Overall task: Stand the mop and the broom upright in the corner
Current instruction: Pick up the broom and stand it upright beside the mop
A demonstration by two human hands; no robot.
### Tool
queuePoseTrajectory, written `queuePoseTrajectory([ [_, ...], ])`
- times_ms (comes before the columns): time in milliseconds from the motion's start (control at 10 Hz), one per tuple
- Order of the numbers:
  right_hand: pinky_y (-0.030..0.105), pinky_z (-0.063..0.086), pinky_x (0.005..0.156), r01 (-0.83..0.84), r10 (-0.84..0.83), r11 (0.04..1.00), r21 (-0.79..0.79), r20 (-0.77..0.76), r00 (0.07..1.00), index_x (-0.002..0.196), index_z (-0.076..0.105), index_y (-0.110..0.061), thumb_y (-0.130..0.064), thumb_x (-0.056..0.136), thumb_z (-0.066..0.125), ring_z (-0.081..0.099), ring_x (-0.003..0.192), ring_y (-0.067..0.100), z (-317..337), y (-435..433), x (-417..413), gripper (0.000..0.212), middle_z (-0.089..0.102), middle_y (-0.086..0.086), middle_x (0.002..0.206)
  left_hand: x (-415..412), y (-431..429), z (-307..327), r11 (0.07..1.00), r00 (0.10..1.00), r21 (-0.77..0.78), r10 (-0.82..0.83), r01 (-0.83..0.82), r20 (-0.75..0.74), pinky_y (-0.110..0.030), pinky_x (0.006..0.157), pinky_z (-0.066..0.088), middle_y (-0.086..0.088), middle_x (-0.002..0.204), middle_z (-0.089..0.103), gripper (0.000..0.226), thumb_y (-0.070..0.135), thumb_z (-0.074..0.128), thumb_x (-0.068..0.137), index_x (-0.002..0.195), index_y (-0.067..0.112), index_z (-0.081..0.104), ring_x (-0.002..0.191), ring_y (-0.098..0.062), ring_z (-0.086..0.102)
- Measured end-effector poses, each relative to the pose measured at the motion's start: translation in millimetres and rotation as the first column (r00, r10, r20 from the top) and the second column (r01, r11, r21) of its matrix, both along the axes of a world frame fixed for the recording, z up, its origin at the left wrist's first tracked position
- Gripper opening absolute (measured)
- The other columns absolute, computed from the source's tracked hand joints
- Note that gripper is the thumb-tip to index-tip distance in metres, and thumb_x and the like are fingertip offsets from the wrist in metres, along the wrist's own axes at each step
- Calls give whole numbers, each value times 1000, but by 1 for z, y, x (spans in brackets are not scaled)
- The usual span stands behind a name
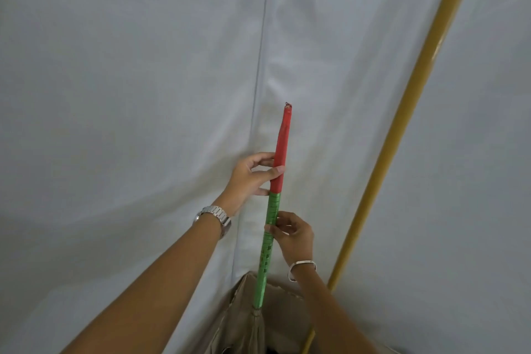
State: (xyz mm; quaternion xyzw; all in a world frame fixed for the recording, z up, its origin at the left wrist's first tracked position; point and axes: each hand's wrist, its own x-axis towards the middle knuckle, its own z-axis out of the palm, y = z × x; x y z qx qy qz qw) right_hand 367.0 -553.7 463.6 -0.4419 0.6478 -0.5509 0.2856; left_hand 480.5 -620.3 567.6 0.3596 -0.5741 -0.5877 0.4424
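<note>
1. The broom [271, 227], a slim stick wrapped in red tape at the top and patterned green tape below, with pale straw bristles bound at its foot, stands nearly upright in the corner where two white fabric-covered walls [129, 95] meet.
2. The fingers [265, 156] of the left hand [250, 178] curl around the lower part of the red section, the thumb laid across the front of the stick and the fingertips closing on it from behind.
3. The fingers [283, 220] of the right hand [294, 236] pinch the green section just below, thumb and forefinger pressed onto the stick from its right side.
4. The two hands sit close together on the shaft, the left above the right, not touching each other.
5. A silver metal watch [217, 217] circles the left wrist; a plain silver bangle [301, 267] circles the right wrist. Both forearms are bare.
6. The broom's bristles [257, 330] hang down at the bottom edge of the view, over a brownish floor patch [238, 310] in the corner.
7. The mop [402, 129], seen only as a long glossy yellow pole, leans against the right-hand wall, well to the right of the broom; its head is out of view.
8. A vertical seam [263, 52] in the white covering marks the corner line just left of the broom's tip.
</note>
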Motion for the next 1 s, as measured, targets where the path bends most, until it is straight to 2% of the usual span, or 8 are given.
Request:
queuePoseTrajectory([
  [100, 14, 54, 69, -10, 10, 1000, 5, -17, 1000, 85, 70, -16, 4, 67, 76, 65, 65, 0, -28, -26, -5, 27, 69, -8, 74, -5, -17, -28, 998, 998, 27, 55, -54, -27, -38, 67, 61, -3, 100, 65, 37, 7, 72, 77, 112, 9, 61, 87, -19, 69],
  [300, 19, 56, 74, -53, 55, 998, 37, -52, 997, 94, 71, -4, 14, 69, 70, 64, 65, -6, -64, -54, -15, 31, 70, 2, 81, -13, -32, -66, 989, 986, 14, 150, -149, -73, -32, 65, 61, -1, 91, 68, 28, 3, 73, 76, 101, 11, 63, 79, -12, 69],
  [400, 17, 56, 74, -64, 65, 998, 30, -37, 997, 98, 70, -3, 13, 70, 69, 64, 66, -6, -68, -65, -16, 33, 69, 3, 81, -16, -41, -73, 976, 972, -14, 215, -217, -91, -38, 72, 60, -6, 94, 70, 27, 3, 74, 75, 97, 15, 64, 86, -20, 69],
  [600, 27, 57, 77, -67, 68, 997, 29, -8, 998, 100, 69, -2, 13, 69, 70, 67, 75, 18, -74, -71, -19, 35, 71, 13, 89, -21, -45, -78, 946, 946, -50, 316, -320, -69, -46, 78, 58, -8, 91, 71, 23, 4, 76, 73, 90, 16, 65, 85, -24, 70],
  [700, 40, 56, 83, -58, 58, 998, 25, -9, 998, 101, 69, -1, 15, 68, 70, 66, 77, 23, -72, -72, -18, 36, 71, 15, 89, -25, -35, -75, 894, 908, -165, 416, -417, -44, -29, 74, 59, -7, 93, 71, 23, 7, 75, 75, 97, 9, 66, 81, -13, 69],
  [800, 23, 55, 81, 4, -2, 999, 33, -43, 999, 103, 69, -3, 11, 70, 70, 64, 80, 16, -65, -63, -16, 36, 71, 11, 95, -27, -16, -63, 767, 846, -413, 533, -490, -13, -14, 72, 55, -4, 96, 69, 20, 11, 69, 82, 101, 8, 64, 83, -4, 65],
  [900, 15, 48, 79, 24, -19, 999, 45, -116, 993, 111, 66, -10, 2, 73, 72, 60, 91, 12, -57, -47, -21, 40, 69, 6, 109, -29, 0, -51, 700, 860, -601, 509, -386, 41, -27, 80, 57, -3, 106, 68, 22, 14, 63, 87, 109, 11, 61, 95, -11, 65],
  [1000, 32, 51, 91, 4, -5, 1000, -6, -275, 961, 118, 62, -19, -10, 80, 71, 61, 104, 17, -41, -21, -25, 40, 65, 3, 118, -24, 15, -42, 570, 819, -762, 566, -309, 91, -29, 94, 49, -4, 124, 62, 29, 21, 54, 93, 121, 13, 56, 112, -13, 59],
])
